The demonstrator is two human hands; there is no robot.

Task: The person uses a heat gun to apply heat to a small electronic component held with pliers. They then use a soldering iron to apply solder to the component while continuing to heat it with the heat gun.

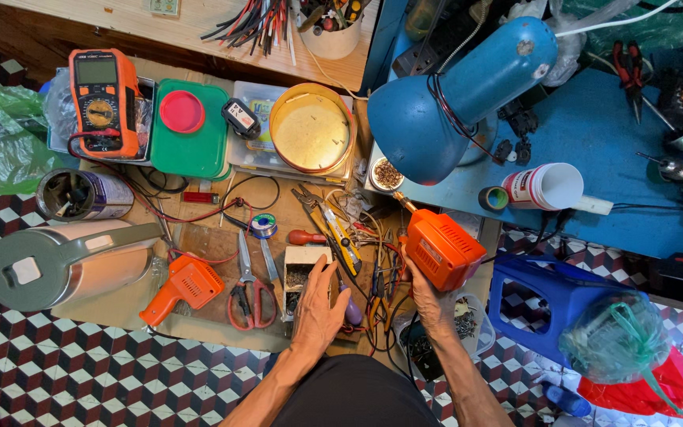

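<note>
Left hand [318, 304] flat, fingers spread, resting on small open box of parts [303, 273], holding nothing. Right hand [423, 294] grips orange soldering gun [440, 247], just right of the box, long axis tilted up-left, tip toward blue lamp [456, 95]. Red scissors [250, 285] lie left; second orange gun [183, 286] farther left.

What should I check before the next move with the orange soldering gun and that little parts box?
1. Grip on the orange soldering gun: ok, the right hand holds it from below, tip pointing up-left.
2. Left hand placement: ok, it rests on the small open parts box, fingers over its right edge.
3. Tip clear of the left hand: ok, the tip is well apart from it.
4. Wires near the gun: not ok, a tangle of wires lies between the hands.
5. Gun powered or hot: cannot tell.
6. Second orange soldering gun: ok, lying untouched beside the red-handled scissors.
</note>
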